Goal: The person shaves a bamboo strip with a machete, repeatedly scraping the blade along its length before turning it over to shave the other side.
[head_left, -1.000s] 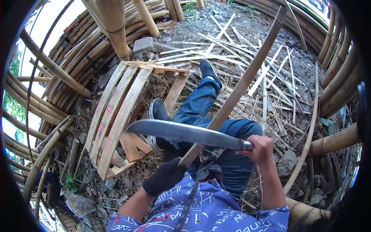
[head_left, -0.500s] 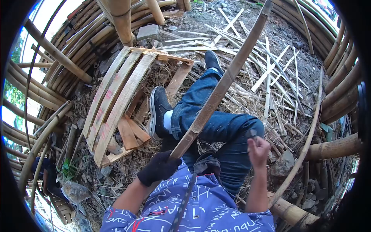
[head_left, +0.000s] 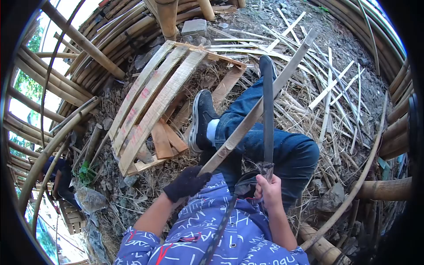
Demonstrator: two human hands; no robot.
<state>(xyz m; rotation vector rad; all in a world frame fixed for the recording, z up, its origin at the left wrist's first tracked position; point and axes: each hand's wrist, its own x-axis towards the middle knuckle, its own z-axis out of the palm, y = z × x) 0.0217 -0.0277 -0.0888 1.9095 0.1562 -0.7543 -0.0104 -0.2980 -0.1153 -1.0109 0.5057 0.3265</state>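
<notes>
My left hand [head_left: 187, 183], in a black glove, is closed around the near end of a long split bamboo strip [head_left: 240, 136]. The strip slants up and away to the right, across my legs in jeans [head_left: 282, 145]. Bare, my right hand [head_left: 269, 191] grips the handle of a machete [head_left: 268, 110]. Its long dark blade points away from me and overlaps the strip in this view, to the right of my gloved hand. Beyond my left hand lies a slatted wooden pallet [head_left: 164, 110], tilted on the ground beside my shoe [head_left: 204, 121].
Thin pale bamboo strips [head_left: 327, 97] lie scattered at the far right. Stacked bamboo poles [head_left: 108, 39] line the left and right sides. A concrete block [head_left: 194, 27] sits at the back. Another person [head_left: 64, 179] is at the far left. A thick bamboo pole [head_left: 384, 189] juts in from the right.
My right hand has come left and down toward my lap, and the machete blade now shows at full length. The view has shifted left; my left hand keeps hold of the strip.
</notes>
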